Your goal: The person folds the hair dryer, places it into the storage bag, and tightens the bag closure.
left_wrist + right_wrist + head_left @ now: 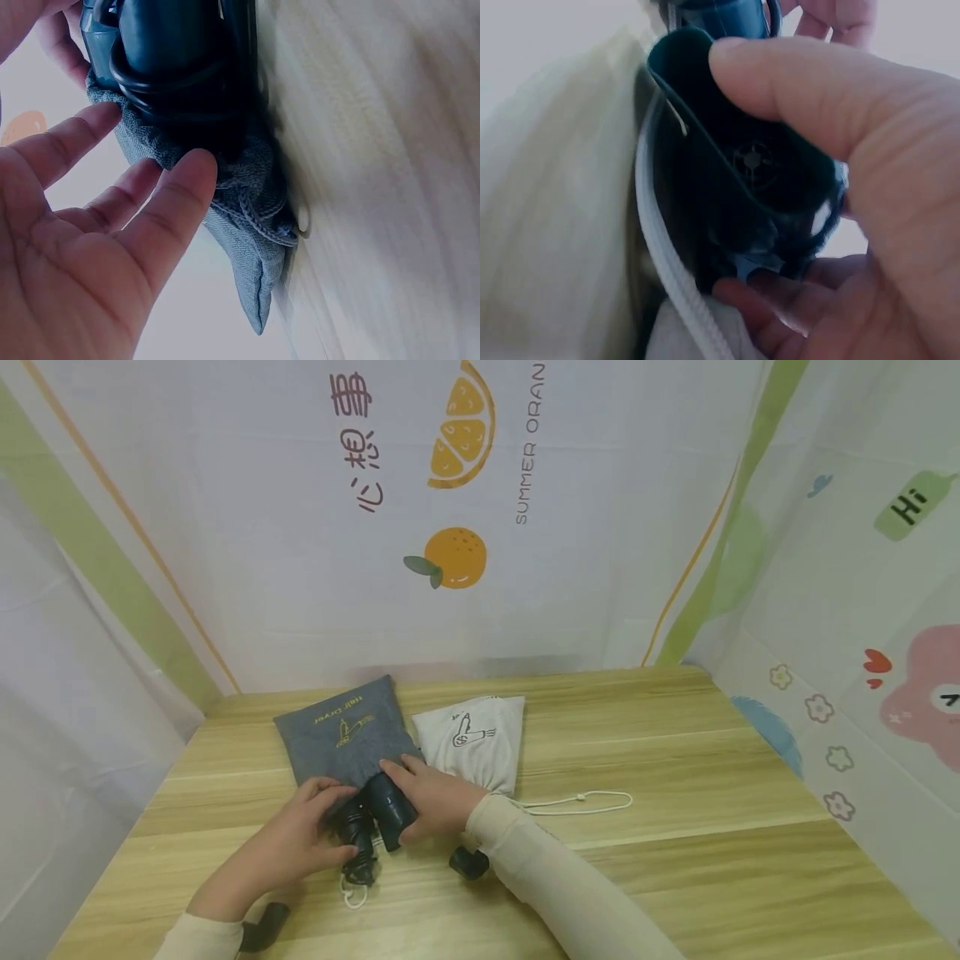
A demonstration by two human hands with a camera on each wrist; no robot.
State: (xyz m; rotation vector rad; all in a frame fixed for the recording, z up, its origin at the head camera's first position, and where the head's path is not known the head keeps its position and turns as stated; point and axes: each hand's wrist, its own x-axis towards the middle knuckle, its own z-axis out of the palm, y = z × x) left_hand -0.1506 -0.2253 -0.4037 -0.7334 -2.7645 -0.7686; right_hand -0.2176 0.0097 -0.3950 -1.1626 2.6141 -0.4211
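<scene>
A dark grey drawstring pouch [352,722] with yellow "Hair Dryer" lettering lies on the table, its mouth facing me. A black hair dryer [176,45], its cord wound round it, sticks out of the gathered mouth. My left hand [296,839] holds the pouch's rim at the dryer, fingers bent and spread in the left wrist view. Thumb and fingers of my right hand [435,797] grip the dryer's wide nozzle [697,120]; a round grille shows inside it. How far the dryer reaches into the pouch is hidden.
A white drawstring pouch [472,735] with a dryer drawing lies right of the grey one, its white cord [592,810] looped over the wooden table [675,860]. Black curved pieces [470,862] sit by each wrist. Printed white curtains [315,568] stand behind and at both sides.
</scene>
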